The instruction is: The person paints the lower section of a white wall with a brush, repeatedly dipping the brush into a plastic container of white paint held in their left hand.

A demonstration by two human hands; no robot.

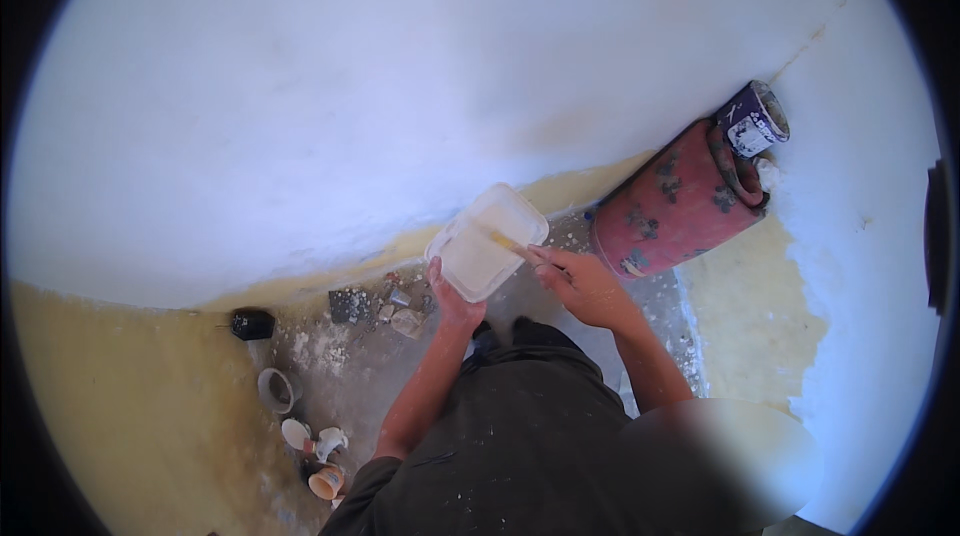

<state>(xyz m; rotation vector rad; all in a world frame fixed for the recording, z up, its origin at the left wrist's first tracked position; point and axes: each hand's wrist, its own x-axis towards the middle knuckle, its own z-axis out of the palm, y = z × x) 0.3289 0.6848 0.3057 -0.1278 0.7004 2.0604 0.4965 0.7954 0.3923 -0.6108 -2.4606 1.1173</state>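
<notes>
My left hand [458, 302] holds up a white rectangular plastic tub [507, 199] by its near left edge, thumb along the rim. Off-white material covers much of the tub's inside. In my right hand [588, 288] is a paintbrush [510, 243], gripped by its handle with the fingers wrapped round. The brush head, pale yellowish, points left and lies over the inside of the tub. Whether its tip touches the material is too blurred to tell.
A white-and-yellow wall [300, 116] rises ahead. At right stands a rolled red mat [670, 206] with a paint can [752, 121] on top. Rubble [405, 322], a black container [252, 323], a round bucket [278, 391] and an orange-tan cup [326, 482] lie on the left floor.
</notes>
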